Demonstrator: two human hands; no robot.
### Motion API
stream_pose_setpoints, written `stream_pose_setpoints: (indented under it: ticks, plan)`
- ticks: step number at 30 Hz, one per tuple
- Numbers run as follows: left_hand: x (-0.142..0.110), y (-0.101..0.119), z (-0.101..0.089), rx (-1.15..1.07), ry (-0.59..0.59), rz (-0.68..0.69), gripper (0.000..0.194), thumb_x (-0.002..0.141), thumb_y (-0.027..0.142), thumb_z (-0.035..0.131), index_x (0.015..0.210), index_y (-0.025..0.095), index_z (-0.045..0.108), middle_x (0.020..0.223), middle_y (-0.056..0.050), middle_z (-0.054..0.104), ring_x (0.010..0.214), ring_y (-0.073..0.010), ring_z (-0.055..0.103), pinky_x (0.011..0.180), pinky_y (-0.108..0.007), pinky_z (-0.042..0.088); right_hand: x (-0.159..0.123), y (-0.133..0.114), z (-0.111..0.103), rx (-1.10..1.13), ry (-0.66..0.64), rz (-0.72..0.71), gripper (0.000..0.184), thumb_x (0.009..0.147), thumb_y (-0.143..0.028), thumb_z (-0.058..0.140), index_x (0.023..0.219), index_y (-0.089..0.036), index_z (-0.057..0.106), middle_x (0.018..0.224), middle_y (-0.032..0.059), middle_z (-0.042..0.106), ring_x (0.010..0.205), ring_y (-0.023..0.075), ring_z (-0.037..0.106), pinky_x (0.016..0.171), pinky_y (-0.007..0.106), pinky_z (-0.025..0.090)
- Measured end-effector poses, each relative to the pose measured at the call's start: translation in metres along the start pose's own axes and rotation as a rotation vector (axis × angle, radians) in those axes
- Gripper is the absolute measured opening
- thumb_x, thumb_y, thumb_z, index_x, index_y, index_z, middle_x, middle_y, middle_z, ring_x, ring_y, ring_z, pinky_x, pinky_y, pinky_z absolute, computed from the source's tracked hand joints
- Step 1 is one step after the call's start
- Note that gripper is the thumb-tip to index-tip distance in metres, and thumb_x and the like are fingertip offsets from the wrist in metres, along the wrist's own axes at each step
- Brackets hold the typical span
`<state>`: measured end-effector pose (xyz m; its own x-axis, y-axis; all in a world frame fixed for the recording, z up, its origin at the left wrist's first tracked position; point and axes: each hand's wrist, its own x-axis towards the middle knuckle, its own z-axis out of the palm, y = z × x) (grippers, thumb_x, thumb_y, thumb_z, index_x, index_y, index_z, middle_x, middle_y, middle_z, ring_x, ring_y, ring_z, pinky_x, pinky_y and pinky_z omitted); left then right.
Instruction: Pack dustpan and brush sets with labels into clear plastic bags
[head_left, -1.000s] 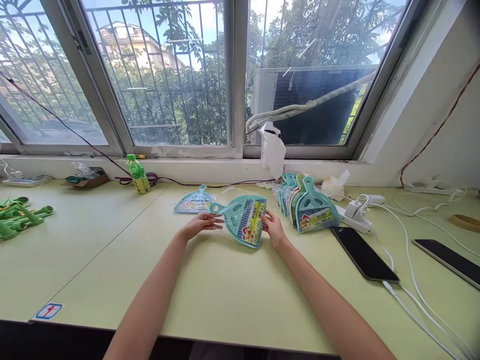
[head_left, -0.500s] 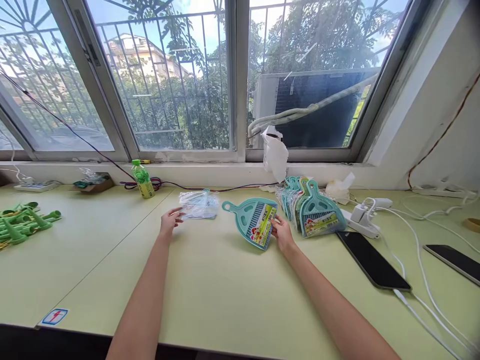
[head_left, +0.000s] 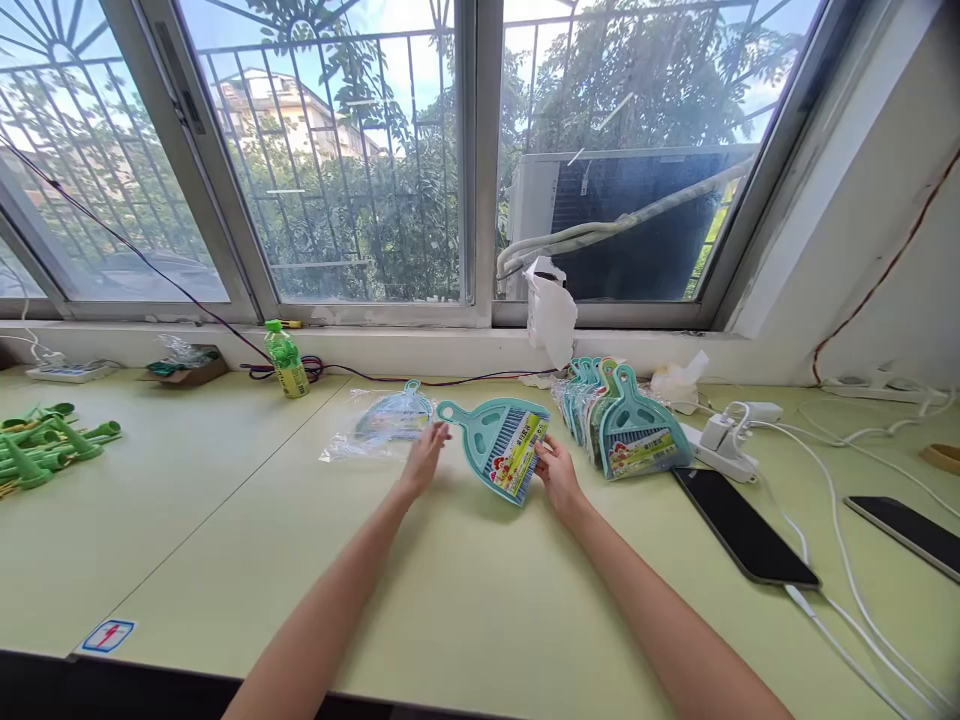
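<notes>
A turquoise dustpan [head_left: 480, 430] with a small brush and a yellow-green printed card is held just above the table, tilted, its looped handle pointing left. My right hand [head_left: 556, 474] grips its wide right edge, thumb over the card. Close to the handle, my left hand [head_left: 426, 460] hovers with its fingers a little apart and nothing visible in them. Behind it lies another dustpan [head_left: 397, 412], partly covered by crumpled clear plastic wrap [head_left: 349, 445]. Several packed dustpan sets [head_left: 637, 430] lean together in a row right of my right hand.
A green-capped bottle [head_left: 286, 362] stands near the window ledge. Green plastic parts [head_left: 52, 440] are heaped at far left. On the right are a black phone [head_left: 742, 525] with a white cable, a power strip [head_left: 720, 445] and another phone [head_left: 907, 530].
My left hand moved left, letting go of clear plastic by the back dustpan, then returned toward the held dustpan's handle. The plastic now lies spread at left. My right hand keeps its grip.
</notes>
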<state>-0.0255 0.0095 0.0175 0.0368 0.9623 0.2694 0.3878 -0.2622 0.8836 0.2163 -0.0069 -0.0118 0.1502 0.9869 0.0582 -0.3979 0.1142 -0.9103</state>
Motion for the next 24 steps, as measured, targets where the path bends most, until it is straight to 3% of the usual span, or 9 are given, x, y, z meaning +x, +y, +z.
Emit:
stream_pose_setpoints:
  ticks: [1, 2, 4, 7, 10, 14, 17, 21, 24]
  plan:
    - [-0.004, 0.000, 0.015, -0.122, -0.145, -0.026, 0.046, 0.087, 0.052, 0.042, 0.115, 0.017, 0.054, 0.103, -0.011, 0.063, 0.092, -0.0241, 0.059, 0.080, -0.037, 0.047, -0.001, -0.001, 0.001, 0.000, -0.010, 0.002, 0.045, 0.061, -0.044, 0.074, 0.096, -0.020, 0.057, 0.081, 0.0040, 0.070, 0.071, 0.0212, 0.068, 0.060, 0.032, 0.055]
    - [-0.008, 0.000, 0.027, -0.207, -0.208, -0.018, 0.048, 0.084, 0.052, 0.051, 0.118, 0.018, 0.051, 0.107, -0.011, 0.062, 0.092, -0.0222, 0.059, 0.078, -0.034, 0.048, -0.002, -0.002, 0.003, -0.002, -0.024, 0.002, 0.046, 0.061, -0.044, 0.074, 0.097, -0.020, 0.057, 0.081, 0.0037, 0.070, 0.071, 0.0211, 0.068, 0.061, 0.032, 0.055]
    - [-0.013, -0.002, 0.041, -0.338, -0.230, -0.037, 0.055, 0.080, 0.052, 0.057, 0.122, 0.018, 0.046, 0.109, -0.010, 0.061, 0.089, -0.0198, 0.060, 0.074, -0.031, 0.049, -0.003, -0.004, 0.004, -0.015, -0.042, 0.013, 0.045, 0.062, -0.044, 0.074, 0.097, -0.020, 0.058, 0.080, 0.0032, 0.070, 0.070, 0.0208, 0.068, 0.062, 0.032, 0.055]
    - [-0.012, -0.003, 0.040, -0.373, -0.136, -0.090, 0.054, 0.079, 0.054, 0.056, 0.118, 0.018, 0.047, 0.105, -0.008, 0.062, 0.085, -0.0196, 0.059, 0.069, -0.030, 0.049, -0.003, -0.006, 0.004, -0.064, -0.047, 0.039, 0.036, 0.063, -0.040, 0.075, 0.087, -0.018, 0.061, 0.077, 0.0039, 0.070, 0.065, 0.0199, 0.068, 0.064, 0.034, 0.056]
    - [-0.003, -0.004, 0.026, -0.311, 0.073, -0.019, 0.043, 0.081, 0.051, 0.053, 0.107, 0.017, 0.056, 0.106, -0.008, 0.064, 0.098, -0.0213, 0.058, 0.078, -0.029, 0.046, 0.001, -0.004, 0.001, -0.126, -0.040, 0.065, 0.026, 0.065, -0.036, 0.075, 0.077, -0.015, 0.063, 0.072, 0.0055, 0.069, 0.060, 0.0184, 0.067, 0.064, 0.033, 0.056]
    - [0.006, -0.008, 0.009, -0.263, 0.226, 0.013, 0.037, 0.083, 0.049, 0.049, 0.094, 0.016, 0.062, 0.094, -0.008, 0.066, 0.090, -0.0201, 0.058, 0.079, -0.029, 0.044, 0.008, -0.003, -0.010, -0.259, 0.091, 0.033, 0.025, 0.072, -0.040, 0.068, 0.078, -0.017, 0.062, 0.070, 0.0031, 0.067, 0.051, 0.0154, 0.062, 0.052, 0.027, 0.049]
    - [0.006, -0.008, 0.002, -0.219, 0.234, 0.034, 0.038, 0.081, 0.050, 0.049, 0.090, 0.015, 0.063, 0.084, -0.006, 0.065, 0.080, -0.0182, 0.057, 0.074, -0.027, 0.043, 0.010, -0.010, -0.020, -0.694, 0.160, -0.113, 0.020, 0.084, -0.038, 0.056, 0.081, -0.019, 0.063, 0.069, 0.0014, 0.066, 0.049, 0.0146, 0.059, 0.054, 0.026, 0.042]
    - [0.004, 0.000, -0.004, -0.164, 0.231, 0.053, 0.041, 0.079, 0.051, 0.052, 0.090, 0.014, 0.065, 0.075, -0.004, 0.063, 0.072, -0.0167, 0.055, 0.067, -0.025, 0.040, 0.004, -0.021, -0.025, -1.418, 0.155, -0.286, 0.027, 0.094, -0.029, 0.041, 0.091, -0.020, 0.066, 0.079, 0.0096, 0.069, 0.069, 0.0203, 0.065, 0.063, 0.028, 0.041]
    - [0.001, 0.005, -0.004, -0.143, 0.202, 0.052, 0.044, 0.078, 0.053, 0.055, 0.096, 0.014, 0.066, 0.066, -0.002, 0.060, 0.063, -0.0154, 0.053, 0.059, -0.024, 0.036, 0.000, -0.025, -0.023, -1.643, 0.166, -0.312, 0.031, 0.097, -0.028, 0.036, 0.097, -0.018, 0.066, 0.089, 0.0141, 0.069, 0.076, 0.0221, 0.066, 0.065, 0.029, 0.041]
